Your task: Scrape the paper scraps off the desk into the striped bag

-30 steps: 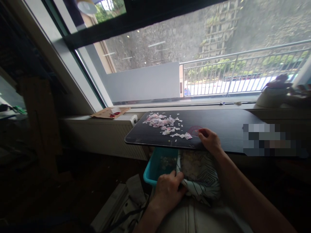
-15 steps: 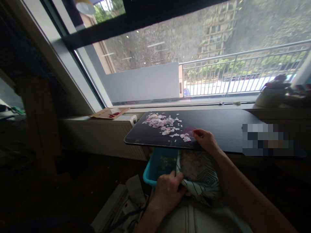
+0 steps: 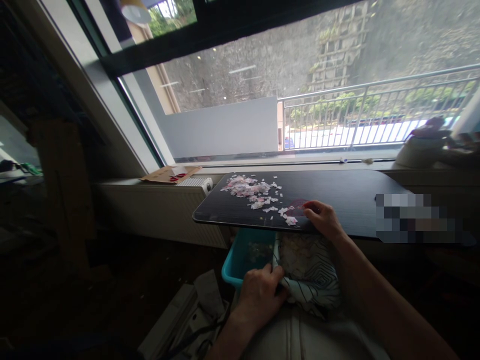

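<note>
My left hand [image 3: 262, 290] is closed on the rim of a white cloth bag [image 3: 313, 290] with dark line patterns, low in front of me. Pale scraps [image 3: 300, 252] fill the bag's opening. Above the table's near edge, my right hand [image 3: 322, 216] pinches a thin, see-through reddish piece [image 3: 298, 206], perhaps mesh or film; its exact kind is unclear. Left of those fingers lies a loose pile of small white and pink paper-like scraps [image 3: 245, 186], with several strays trailing toward the hand. All of these rest on a dark tabletop [image 3: 337, 187].
A turquoise bin [image 3: 230, 267] stands under the table edge, left of the bag. Red-handled scissors [image 3: 177, 177] lie on brown cardboard [image 3: 155, 176] beside a radiator [image 3: 157, 207]. White boxy items [image 3: 180, 315] sit on the floor. Behind the table is a large window.
My right hand has shifted slightly right and down, and more of the reddish piece shows beside its fingers. My left hand keeps its hold on the bag's rim.
</note>
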The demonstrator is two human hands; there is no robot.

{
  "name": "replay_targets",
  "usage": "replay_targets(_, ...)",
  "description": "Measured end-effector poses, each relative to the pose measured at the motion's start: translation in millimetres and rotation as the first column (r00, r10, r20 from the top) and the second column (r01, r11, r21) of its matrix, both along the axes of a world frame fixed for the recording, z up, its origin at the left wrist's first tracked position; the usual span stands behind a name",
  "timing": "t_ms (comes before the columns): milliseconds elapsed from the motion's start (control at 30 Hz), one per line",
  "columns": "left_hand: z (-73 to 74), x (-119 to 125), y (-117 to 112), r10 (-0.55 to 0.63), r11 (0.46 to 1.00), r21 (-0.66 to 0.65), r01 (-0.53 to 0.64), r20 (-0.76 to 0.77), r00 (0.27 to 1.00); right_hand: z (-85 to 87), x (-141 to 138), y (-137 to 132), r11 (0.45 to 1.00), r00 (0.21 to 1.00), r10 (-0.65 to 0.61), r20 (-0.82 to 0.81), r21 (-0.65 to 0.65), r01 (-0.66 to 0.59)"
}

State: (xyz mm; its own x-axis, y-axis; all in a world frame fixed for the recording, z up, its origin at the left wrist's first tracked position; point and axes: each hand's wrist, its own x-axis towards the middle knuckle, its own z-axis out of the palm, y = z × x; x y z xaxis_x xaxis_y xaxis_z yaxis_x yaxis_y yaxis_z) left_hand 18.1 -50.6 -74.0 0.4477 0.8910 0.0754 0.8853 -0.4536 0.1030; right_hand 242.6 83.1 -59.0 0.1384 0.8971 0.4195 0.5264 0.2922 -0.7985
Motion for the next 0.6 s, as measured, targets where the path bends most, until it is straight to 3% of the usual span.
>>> replay_targets(200,0.3,-0.7,0.0,-0.008,1.000,-0.013,0.008,0.005,1.000,1.5,-1.9,-1.7,0.986,0.986,-0.169,0.009,-0.008,0.169)
replay_targets(367,-0.3,-0.1,0.1,-0.007,1.000,-0.009,0.007,0.003,1.000,2.1,-2.0,-2.8,0.991,0.992,-0.129,-0.005,-0.014,0.129)
replay_targets(500,0.7,0.6,-0.3,0.004,1.000,-0.021,-0.004,-0.003,1.000,1.6,-2.5,-2.7,0.967,0.968,-0.252,0.008,0.025,0.252)
replay_targets(600,0.9,0.4,-0.5,0.006,1.000,-0.028,-0.006,-0.006,1.000,1.5,-2.7,-3.7,0.981,0.981,-0.195,0.004,0.028,0.194)
